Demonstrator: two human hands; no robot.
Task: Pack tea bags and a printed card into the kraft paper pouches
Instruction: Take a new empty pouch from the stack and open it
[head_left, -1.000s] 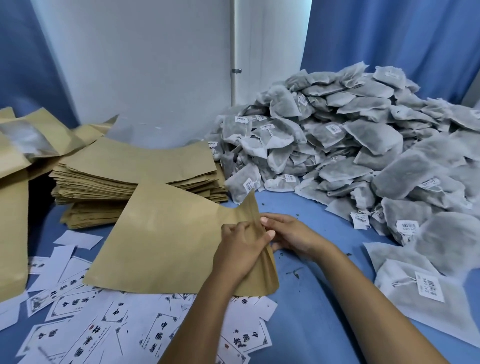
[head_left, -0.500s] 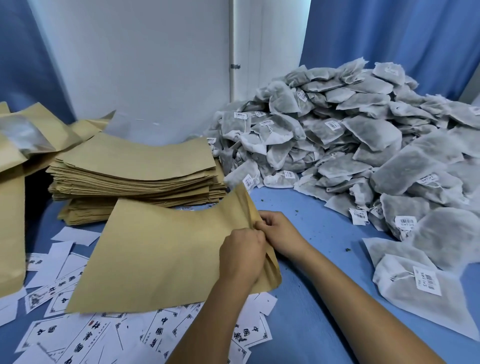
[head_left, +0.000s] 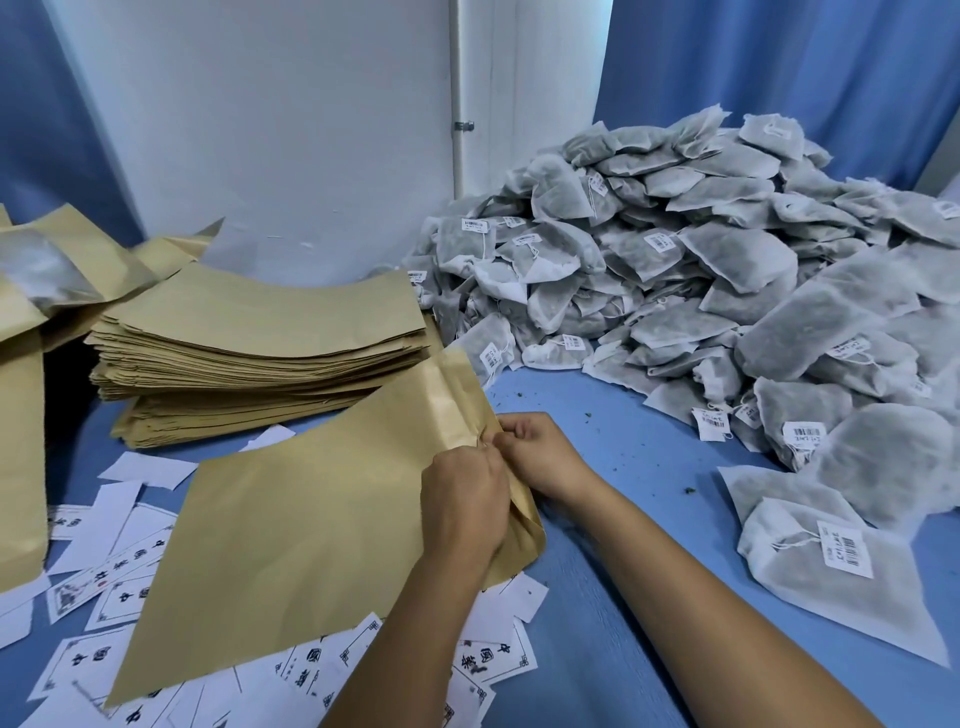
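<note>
Hands meet at the right edge of a kraft pouch (head_left: 311, 530) lying near-center on the blue table (head_left: 623, 597): left hand (head_left: 462, 504) and right hand (head_left: 540, 454) both have a pinching grip on its opening. Printed cards (head_left: 483, 657) lie scattered underneath it, tea bags (head_left: 675, 249) are piled far right, and spare pouches (head_left: 260, 338) are stacked far left.

Flat tan kraft paper pouch (head_left: 291, 525) near desk front: matt, lightly fibrous, w/ creases & wrinkles at the end where both hands pinch it. Stack of tan kraft pouches (head_left: 260, 353) toward back-left of desk: same matt paper, edges slightly wavy. Pouches at left edge (head_left: 47, 270) show a dull silvery foil-like lining inside. White printed paper cards (head_left: 119, 561) at front-left: smooth, matt, black ink. Heap of grey-white tea bags (head_left: 727, 270) at back-right: thin non-woven fabric, soft, fuzzy, semi-sheer, w/ string & small white paper tags. Blue desk (head_left: 623, 597): smooth, low sheen.
</note>
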